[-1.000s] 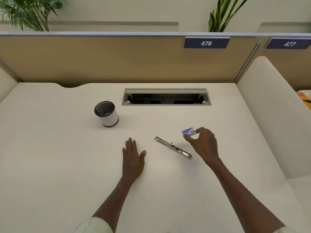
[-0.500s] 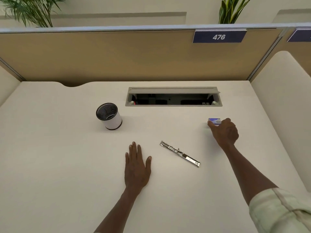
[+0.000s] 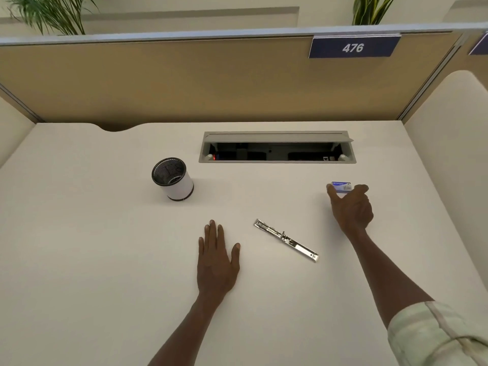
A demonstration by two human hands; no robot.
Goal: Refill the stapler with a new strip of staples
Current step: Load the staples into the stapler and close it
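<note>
Staple box [image 3: 341, 186], carried rightward, in right hand [image 3: 351, 207] grip

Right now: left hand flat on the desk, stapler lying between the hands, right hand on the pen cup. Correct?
Not quite. In the head view the right hand is on the small blue staple box, not the pen cup. The rest stands: left hand flat, stapler between them.

An office cubicle is indicated. The pale worktop [image 3: 105, 260] is enclosed by tan partition panels [image 3: 184, 83], one bearing a numbered plate "476" [image 3: 353, 47]. A recessed cable hatch [image 3: 276, 147] and a mesh pen cup [image 3: 173, 178] are noted.
</note>
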